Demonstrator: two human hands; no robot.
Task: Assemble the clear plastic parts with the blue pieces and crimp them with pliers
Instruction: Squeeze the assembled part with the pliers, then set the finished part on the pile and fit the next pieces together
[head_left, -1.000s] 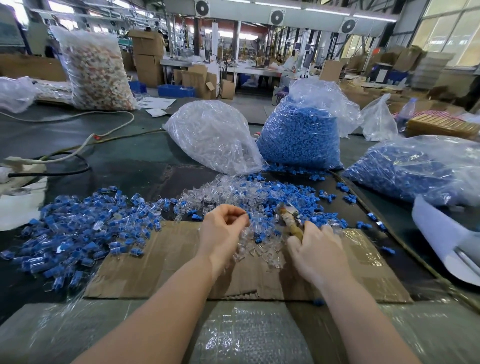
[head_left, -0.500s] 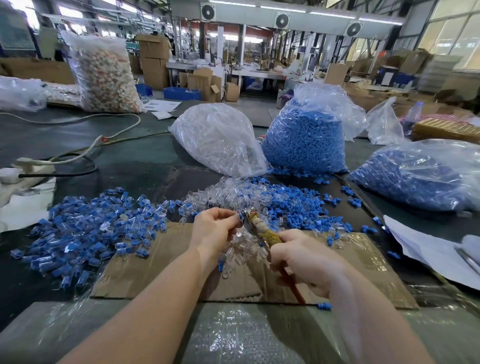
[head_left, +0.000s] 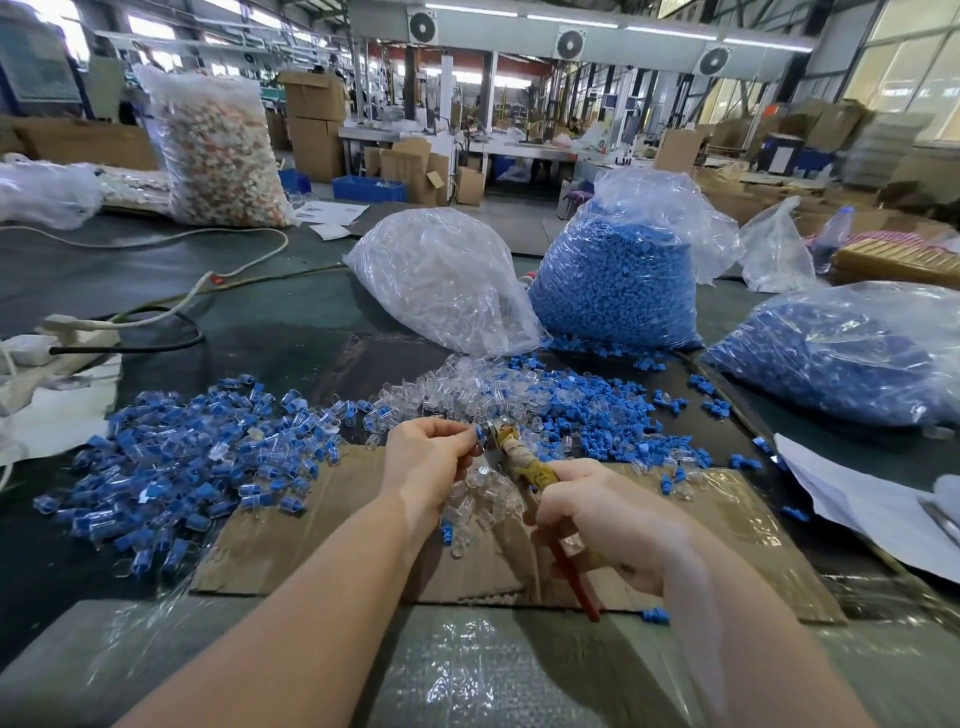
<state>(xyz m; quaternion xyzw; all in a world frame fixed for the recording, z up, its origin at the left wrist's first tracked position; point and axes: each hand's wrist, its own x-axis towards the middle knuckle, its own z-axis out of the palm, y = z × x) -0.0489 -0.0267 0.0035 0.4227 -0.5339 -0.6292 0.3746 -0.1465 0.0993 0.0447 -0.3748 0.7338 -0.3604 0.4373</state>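
Observation:
My left hand (head_left: 427, 460) pinches a small clear-and-blue part (head_left: 479, 435) at its fingertips. My right hand (head_left: 605, 512) grips the pliers (head_left: 524, 462) by their yellow and red handles, and the metal jaws meet that part. Loose clear parts (head_left: 483, 496) lie on the cardboard sheet (head_left: 291, 540) under both hands. A mixed heap of clear and blue pieces (head_left: 561, 405) lies just behind the hands. A large pile of joined blue-and-clear parts (head_left: 197, 457) spreads to the left.
Behind stand a bag of clear parts (head_left: 441, 280) and two bags of blue pieces (head_left: 618, 280) (head_left: 852, 353). A tall bag of pale pieces (head_left: 218, 150) stands far left. Cables (head_left: 171, 312) cross the dark table. White paper (head_left: 872, 509) lies at the right, bubble wrap (head_left: 467, 670) near me.
My right hand lifted the pliers off the cardboard and brought the jaws up and left to the part in my left hand. My left hand stayed near the middle, holding the part.

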